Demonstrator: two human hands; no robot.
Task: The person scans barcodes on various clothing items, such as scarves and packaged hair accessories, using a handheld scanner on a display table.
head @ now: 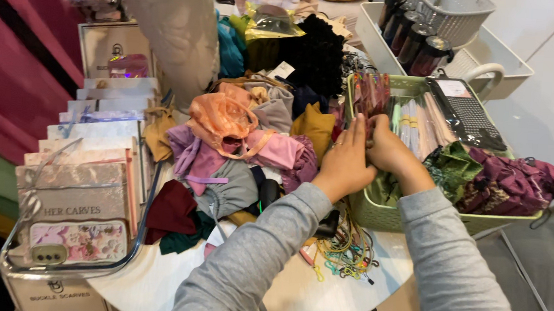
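Note:
Both my hands reach into a light green plastic basket [377, 216] on the right of a white table. My left hand [345, 161] rests at the basket's left rim, fingers pointing up toward a bundle of clear-wrapped reddish items [371, 94]. My right hand [391, 150] is beside it inside the basket, fingers curled on those wrapped items; the exact grip is hidden by my left hand. Pale wrapped packs [416, 123] stand upright just to the right. Grey sleeves cover both arms.
A heap of coloured cloth pieces [239, 140] fills the table's middle. Flat gift boxes [88, 162] stand in a rack at the left. Purple and green fabric [496, 180] fills the basket's right end. Dark bottles [415, 35] sit in a white tray behind. Coloured cords [345, 251] lie near the table's edge.

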